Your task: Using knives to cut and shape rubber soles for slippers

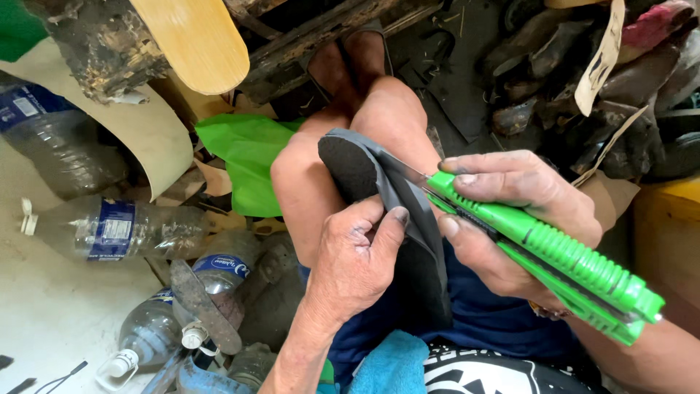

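Right hand: my right hand (510,219) is wrapped around the bright green plastic utility knife (543,255), thumb laid along the top of the handle, forefinger curled beneath it near the front.
Blade: the narrow steel blade (405,172) sticks out of the handle's front and lies against the edge of the sole piece.
Left hand: my left hand (355,257) is pressed against the dark grey rubber sole piece (408,226), thumb pushed into its face, the other fingers hidden behind it; fingertips are blackened.
Sole piece, appearance: flat and thin, rounded at the upper end, where a coarse black textured face (348,166) shows; the rest is smooth matt grey, bent slightly along its length.
Sole piece, position: it rests across my bare knees (397,117), between both hands, the lower end running down to my blue shorts (481,321).
Nearby, lap: a turquoise cloth (390,365) lies by the shorts.
Nearby, left: a green plastic bag (248,157) beside the knee; several clear plastic bottles (120,230) on the floor.
Nearby, top: a pale wooden board (197,40).
Nearby, right: dark worn shoes (569,66) in a heap.
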